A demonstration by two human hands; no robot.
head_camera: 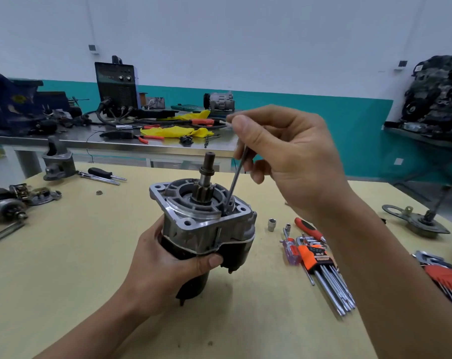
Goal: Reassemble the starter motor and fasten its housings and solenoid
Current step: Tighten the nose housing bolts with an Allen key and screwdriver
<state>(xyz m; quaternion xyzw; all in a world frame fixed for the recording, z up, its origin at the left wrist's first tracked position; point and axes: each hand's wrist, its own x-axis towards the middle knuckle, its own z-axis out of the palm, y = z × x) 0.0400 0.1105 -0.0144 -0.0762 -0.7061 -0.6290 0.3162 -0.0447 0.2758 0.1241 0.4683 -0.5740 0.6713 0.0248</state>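
The starter motor [201, 224] stands upright above the yellow table, its grey aluminium drive housing on top with the pinion shaft [208, 174] sticking up. My left hand [165, 268] grips the black body from below and the left, thumb across the front. My right hand [279, 156] pinches the top of a thin hex key [236, 177]. The key slants down and its tip sits in a recess at the housing's right rear side, by a flange hole.
A hex key set in an orange holder [320, 265], a red-handled screwdriver [307, 229], a small screwdriver [289, 248] and a socket [271, 225] lie to the right. Another housing [57, 161] and motor parts [9, 203] sit at the left. A steel bench [110, 141] with tools stands behind.
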